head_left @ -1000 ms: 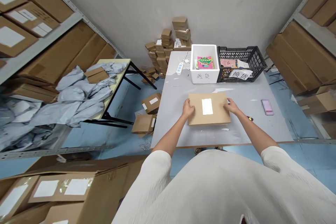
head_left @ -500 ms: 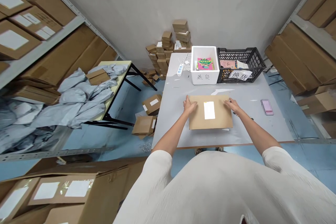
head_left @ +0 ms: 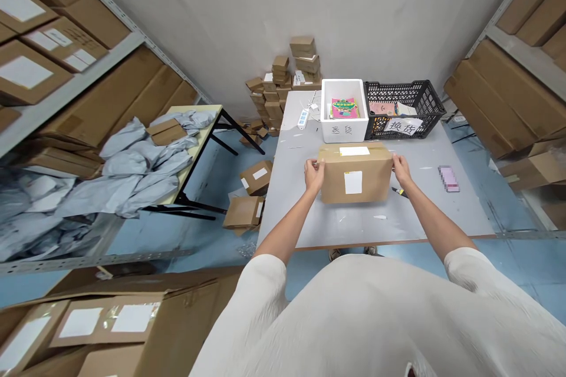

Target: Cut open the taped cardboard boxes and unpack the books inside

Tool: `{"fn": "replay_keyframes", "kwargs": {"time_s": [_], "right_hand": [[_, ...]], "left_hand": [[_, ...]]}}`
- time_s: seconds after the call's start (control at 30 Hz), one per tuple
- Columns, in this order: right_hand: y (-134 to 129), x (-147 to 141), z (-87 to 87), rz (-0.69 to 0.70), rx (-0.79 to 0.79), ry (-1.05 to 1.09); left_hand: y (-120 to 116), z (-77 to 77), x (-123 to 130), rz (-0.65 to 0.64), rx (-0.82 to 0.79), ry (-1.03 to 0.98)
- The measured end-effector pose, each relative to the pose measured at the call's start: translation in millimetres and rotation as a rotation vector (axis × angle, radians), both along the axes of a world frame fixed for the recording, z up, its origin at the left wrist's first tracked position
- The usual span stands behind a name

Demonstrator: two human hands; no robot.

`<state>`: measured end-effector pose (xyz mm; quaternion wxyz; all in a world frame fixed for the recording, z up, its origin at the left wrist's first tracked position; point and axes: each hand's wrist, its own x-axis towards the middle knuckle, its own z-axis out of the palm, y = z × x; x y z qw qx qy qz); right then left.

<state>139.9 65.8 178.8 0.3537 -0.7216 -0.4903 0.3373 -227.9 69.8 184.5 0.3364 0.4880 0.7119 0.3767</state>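
Note:
Between my two hands is a brown cardboard box (head_left: 333, 179), tilted so that its front face and another face with a white label both show. My left hand (head_left: 314, 175) grips its left end, fingers curled round the edge. At the opposite end my right hand (head_left: 401, 171) holds the right edge. A second white label sits on the front face. Just below my right hand a yellow and black cutter-like tool (head_left: 400, 192) lies on the grey table (head_left: 287, 212).
A white foam bin (head_left: 344, 129) with colourful booklets and a black crate (head_left: 404, 109) stand at the table's back. A pink phone-like object (head_left: 448, 178) lies right. Cartons (head_left: 243, 210) sit on the floor; grey parcels (head_left: 128, 162) cover a left-hand table.
The box has been tipped, so a second labelled face now shows above the first. Both hands have shifted to its ends, and the tool beside my right hand shows more.

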Motion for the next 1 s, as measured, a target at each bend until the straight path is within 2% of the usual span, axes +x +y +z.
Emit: {"fn": "replay_keyframes", "kwargs": {"time_s": [0.07,0.13,0.33,0.47,0.63,0.8,1.0], "right_hand": [[0,3,0.7,-0.085,-0.048,0.073],[1,4,2.2,-0.103,-0.061,0.101],[6,0,6.7,0.001,-0.042,0.062],[0,-6,9.2,0.096,-0.071,0.043],[-10,-8,11.1,0.128,-0.092,0.002],[-12,-5,10.0,0.141,-0.056,0.008],[-11,0,2.2,0.182,0.113,0.143]], "left_hand": [[1,-0.5,-2,0.034,-0.038,0.022],[5,-1.7,-3,0.053,-0.074,0.013],[15,-3.5,-1,-0.018,-0.072,0.001],[8,-3.2,0,-0.101,-0.087,0.074],[0,-4.9,1,-0.133,-0.134,0.060],[-1,-1.9,1,-0.156,-0.058,0.012],[1,4.8,1,-0.183,0.066,-0.068]]}}
